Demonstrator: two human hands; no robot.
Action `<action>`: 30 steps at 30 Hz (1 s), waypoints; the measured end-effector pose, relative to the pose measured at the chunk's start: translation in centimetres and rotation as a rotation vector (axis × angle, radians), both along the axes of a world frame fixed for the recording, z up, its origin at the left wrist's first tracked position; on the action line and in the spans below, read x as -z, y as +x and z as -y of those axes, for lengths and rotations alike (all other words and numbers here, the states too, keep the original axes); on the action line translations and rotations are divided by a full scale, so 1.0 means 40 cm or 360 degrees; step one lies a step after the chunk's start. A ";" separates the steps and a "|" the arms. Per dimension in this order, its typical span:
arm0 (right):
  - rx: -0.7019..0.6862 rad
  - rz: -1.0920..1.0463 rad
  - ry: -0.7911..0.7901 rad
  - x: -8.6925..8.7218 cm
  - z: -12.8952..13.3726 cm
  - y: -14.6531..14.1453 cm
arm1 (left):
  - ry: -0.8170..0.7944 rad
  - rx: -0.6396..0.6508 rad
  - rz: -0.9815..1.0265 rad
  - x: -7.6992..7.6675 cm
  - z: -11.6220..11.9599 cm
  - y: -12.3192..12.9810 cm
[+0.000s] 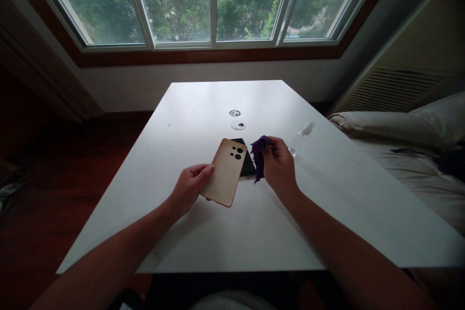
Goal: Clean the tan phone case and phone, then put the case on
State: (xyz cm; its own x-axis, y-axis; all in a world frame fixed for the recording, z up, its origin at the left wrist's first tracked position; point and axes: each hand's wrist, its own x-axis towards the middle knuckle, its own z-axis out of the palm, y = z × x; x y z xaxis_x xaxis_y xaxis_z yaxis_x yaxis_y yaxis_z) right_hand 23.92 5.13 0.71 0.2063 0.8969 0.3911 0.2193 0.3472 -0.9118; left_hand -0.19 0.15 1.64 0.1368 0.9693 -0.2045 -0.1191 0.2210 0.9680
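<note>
My left hand [191, 184] grips the lower left edge of a beige phone case [224, 174], thumb on its face. Camera holes show at the upper right of the case, which is tilted above the table. My right hand [281, 164] pinches a dark purple cloth [259, 155] that hangs down just right of the case, apart from it. Partly hidden behind the case, a dark phone [248, 165] lies on the white table [203, 247].
Beyond the phone, a round white disc [238, 126] lies near a round hole [234, 113] in the tabletop. A clear bottle [300, 139] lies right of my right hand. A bed [392, 131] stands at the right, a window [214, 5] ahead.
</note>
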 end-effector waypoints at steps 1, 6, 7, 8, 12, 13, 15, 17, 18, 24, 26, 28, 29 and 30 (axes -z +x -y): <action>-0.0018 -0.0063 -0.0028 0.000 -0.001 -0.003 | 0.0001 0.0002 -0.0010 0.001 0.000 0.000; -0.0204 -0.0098 -0.0190 0.010 -0.002 -0.015 | 0.0094 0.0043 -0.0045 0.007 0.003 0.001; -0.0218 -0.0061 -0.0202 0.012 -0.001 -0.016 | 0.0132 0.0061 -0.0048 0.008 0.006 0.001; -0.0224 -0.0010 -0.0208 0.012 0.001 -0.016 | 0.0167 0.0082 -0.0052 0.009 0.008 0.002; -0.0226 0.0361 -0.0148 0.000 0.009 -0.013 | 0.0252 0.0195 -0.0080 0.014 0.016 0.003; -0.0237 0.0453 -0.0119 -0.004 0.011 -0.011 | 0.0264 0.0228 -0.0088 0.016 0.017 0.003; -0.0260 0.0589 -0.0067 -0.011 0.013 -0.009 | 0.0276 0.0285 -0.0105 0.017 0.018 0.002; -0.0258 0.0692 -0.0048 -0.015 0.015 -0.008 | 0.0273 0.0321 -0.0121 0.017 0.019 0.000; -0.0238 0.0740 -0.0048 -0.016 0.016 -0.008 | 0.0268 0.0336 -0.0126 0.015 0.020 0.000; -0.0121 0.1004 -0.0028 -0.020 0.030 -0.015 | 0.0056 0.0495 0.0179 -0.012 0.033 0.018; -0.0093 0.1118 -0.0002 -0.020 0.039 -0.024 | -0.0133 0.0656 0.0492 -0.023 0.036 0.026; -0.0108 0.1229 0.0027 -0.019 0.049 -0.037 | -0.0280 0.0834 0.0777 -0.027 0.034 0.030; -0.0144 0.1274 0.0041 -0.017 0.053 -0.045 | -0.0333 0.0895 0.0861 -0.026 0.032 0.029; -0.0198 0.1306 0.0054 -0.014 0.057 -0.052 | -0.0387 0.0938 0.0894 -0.023 0.029 0.027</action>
State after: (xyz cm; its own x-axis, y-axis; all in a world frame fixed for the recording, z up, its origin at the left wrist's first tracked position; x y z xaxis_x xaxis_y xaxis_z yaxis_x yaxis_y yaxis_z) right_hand 21.83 2.84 1.28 -0.2563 0.8792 0.4016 0.7682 0.4374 -0.4674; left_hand 0.87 -1.03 2.54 0.7493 0.6454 -0.1483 -0.3681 0.5921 0.7169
